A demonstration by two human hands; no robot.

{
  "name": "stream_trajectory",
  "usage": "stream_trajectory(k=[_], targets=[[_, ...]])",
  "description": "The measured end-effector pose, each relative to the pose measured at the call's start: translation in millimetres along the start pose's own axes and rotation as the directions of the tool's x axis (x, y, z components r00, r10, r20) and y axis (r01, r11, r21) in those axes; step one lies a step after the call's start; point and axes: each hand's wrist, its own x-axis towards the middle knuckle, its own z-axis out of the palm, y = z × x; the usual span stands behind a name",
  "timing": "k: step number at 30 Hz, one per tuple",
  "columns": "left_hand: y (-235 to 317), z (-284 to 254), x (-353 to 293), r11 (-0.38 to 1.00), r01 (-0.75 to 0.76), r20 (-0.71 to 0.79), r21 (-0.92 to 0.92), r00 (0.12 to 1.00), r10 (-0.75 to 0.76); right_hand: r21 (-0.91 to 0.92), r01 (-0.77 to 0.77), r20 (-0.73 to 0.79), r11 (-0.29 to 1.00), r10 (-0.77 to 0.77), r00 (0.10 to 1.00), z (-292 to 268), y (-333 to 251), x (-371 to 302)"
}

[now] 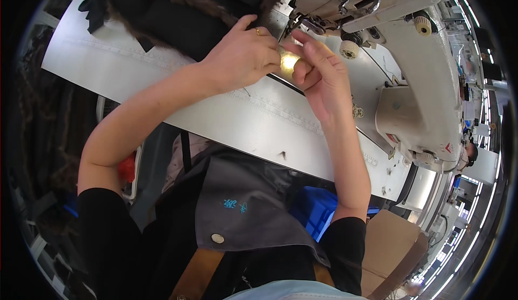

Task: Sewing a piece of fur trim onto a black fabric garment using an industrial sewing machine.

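My left hand is beside a sewing machine's needle area, its back upward. Most of its fingers curl together and the little finger sticks out; a ring shows on one. Anything pinched in them is hidden. Just to its right, my right hand is turned partly palm up. Two of its digits stretch apart toward the presser foot, the others curl in, and I see nothing held. Black fabric with brown fur strips lies on the machine table to the left of and behind my left hand.
The white sewing machine head arches over the right side, with a lit spot on the machine bed. The pale table has ruler markings and a few dark scraps of fluff. A blue bin and a brown cardboard box stand below it.
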Motion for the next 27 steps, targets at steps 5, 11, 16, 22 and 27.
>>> stream_trajectory(k=[5,11,16,22,27], targets=[[1,0,-7,0.998,-0.014,-0.002,-0.063,1.000,0.014,-0.585,0.291,0.034,0.757,-0.336,0.941,2,13,-30],[12,-2,3,0.965,-0.255,-0.239,0.053,0.935,0.261,-0.696,0.711,0.487,0.102,-0.660,0.572,10,9,-33],[8,-3,7,0.970,-0.244,-0.175,0.002,0.955,0.241,0.000,0.176,0.037,0.984,-0.176,0.984,10,11,-22],[66,-22,-55,0.873,-0.486,0.000,-0.048,0.874,0.486,0.055,-0.351,0.163,0.935,0.339,0.927,10,30,-122],[82,-7,-86,0.906,-0.006,-0.066,-0.422,0.998,-0.024,-0.410,-0.087,0.146,0.908,0.159,0.976,3,15,-133]])
